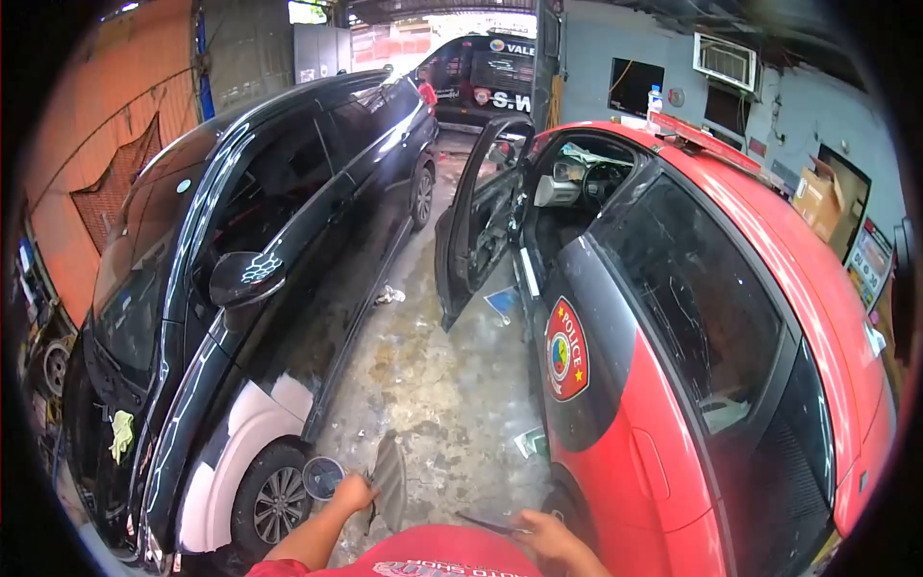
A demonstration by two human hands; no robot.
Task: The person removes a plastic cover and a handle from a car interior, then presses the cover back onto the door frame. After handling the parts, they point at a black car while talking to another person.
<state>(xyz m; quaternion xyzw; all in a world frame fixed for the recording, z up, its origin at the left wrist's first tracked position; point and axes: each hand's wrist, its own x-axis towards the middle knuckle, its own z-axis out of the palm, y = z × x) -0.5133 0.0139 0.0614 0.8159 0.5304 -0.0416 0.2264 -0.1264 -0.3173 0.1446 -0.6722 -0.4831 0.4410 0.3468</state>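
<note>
My left hand [354,492] is closed at the edge of a limp grey-brown cloth [391,489], which hangs beside it over the floor. Just left of that hand is a round tub [323,477] with dark contents, close to the front wheel [281,505] of the black car. My right hand [550,535] is closed on a thin, dark, flat strip [488,523] that points left in front of my red shirt [452,553]. The strip's exact kind does not show.
At left stands the black car [317,260], its front fender [252,418] patched pale pink. A red police car [673,462] is at right, with its front door [481,221] swung out into the aisle. Scraps such as a blue piece [501,303] lie on the concrete floor [423,385].
</note>
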